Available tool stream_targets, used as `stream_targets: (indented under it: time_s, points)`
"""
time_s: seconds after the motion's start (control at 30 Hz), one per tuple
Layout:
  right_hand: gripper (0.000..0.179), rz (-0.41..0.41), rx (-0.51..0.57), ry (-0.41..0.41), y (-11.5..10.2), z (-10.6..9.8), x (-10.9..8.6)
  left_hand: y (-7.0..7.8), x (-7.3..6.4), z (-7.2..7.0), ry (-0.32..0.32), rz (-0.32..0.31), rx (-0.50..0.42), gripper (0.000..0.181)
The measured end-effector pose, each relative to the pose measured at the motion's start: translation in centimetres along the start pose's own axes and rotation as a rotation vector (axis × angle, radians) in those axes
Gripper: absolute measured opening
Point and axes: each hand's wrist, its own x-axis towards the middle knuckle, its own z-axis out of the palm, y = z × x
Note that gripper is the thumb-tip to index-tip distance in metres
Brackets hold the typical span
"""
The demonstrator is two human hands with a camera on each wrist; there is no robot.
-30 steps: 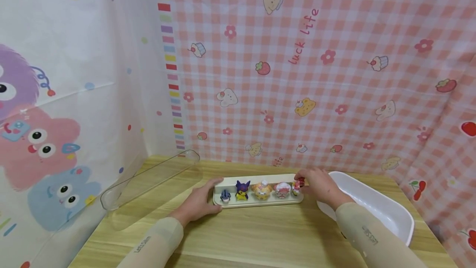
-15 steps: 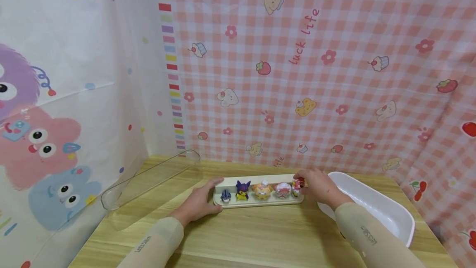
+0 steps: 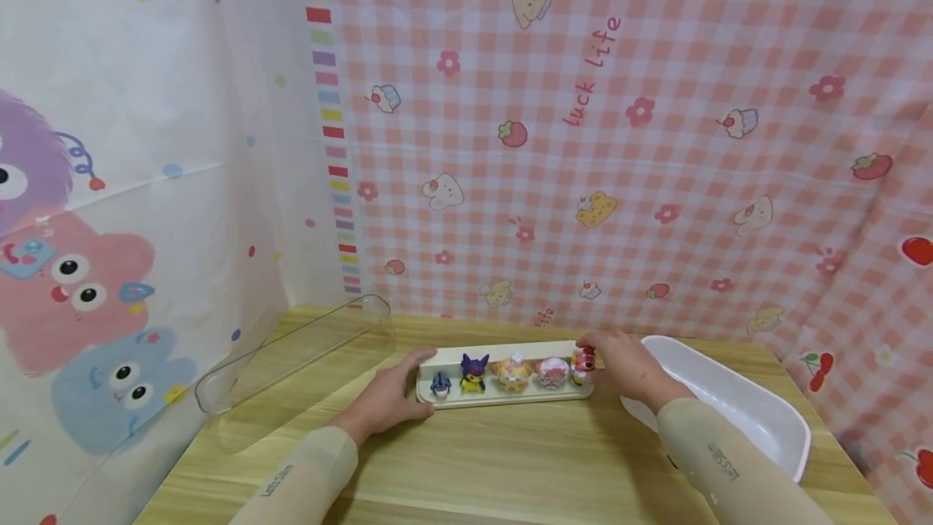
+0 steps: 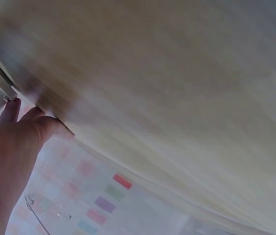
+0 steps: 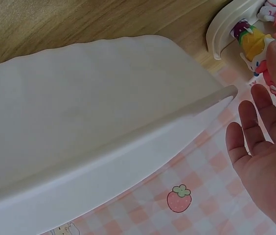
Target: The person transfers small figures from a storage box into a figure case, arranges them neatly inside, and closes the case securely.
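Note:
A long cream display base (image 3: 503,401) carries a row of small figurines. From left these are a little blue-grey one (image 3: 440,383), a purple-hooded yellow one (image 3: 473,375), an orange one (image 3: 513,373) and a pink-and-white one (image 3: 553,373). My left hand (image 3: 386,395) grips the base's left end, thumb at the front, fingers behind. At the right end my right hand (image 3: 630,363) pinches a red, white and yellow figurine (image 5: 253,46), partly hidden by the fingers. The right wrist view shows my thumb against it and the other fingers extended.
A white plastic tray (image 3: 790,428) stands at the right, beside my right forearm. To the left lies a clear cover (image 3: 291,363) on the wooden table (image 3: 503,468). Patterned cloth hangs behind and at both sides.
The figurine in my right hand has tilted or turned slightly at the base's right end. My left hand keeps its place. The head view has shifted a little.

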Motion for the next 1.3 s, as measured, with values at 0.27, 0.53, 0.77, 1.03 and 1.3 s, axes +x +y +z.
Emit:
stream_targets:
  time_s: [0.27,0.53,0.77,1.03,1.3]
  points:
    - [0.053,0.012,0.035,0.007,0.6,-0.6,-0.7,0.1,0.1,-0.1,-0.011,0.002,0.031,0.093]
    - [0.063,0.05,0.049,0.037,2.4,-1.8,-2.2,0.1,0.2,-0.1,-0.002,0.035,0.06,0.094]
    - [0.061,0.09,0.071,0.117,3.5,-2.4,-4.6,0.2,-0.5,-0.7,0.003,0.07,0.104,0.101]
    - [0.056,0.129,0.105,0.213,3.6,-2.8,-7.7,1.6,-4.3,-4.1,0.152,0.219,0.311,0.075]
    - [0.049,0.064,0.105,0.308,2.8,-2.9,-9.2,-0.7,-9.7,-11.8,0.391,0.206,0.641,0.084]
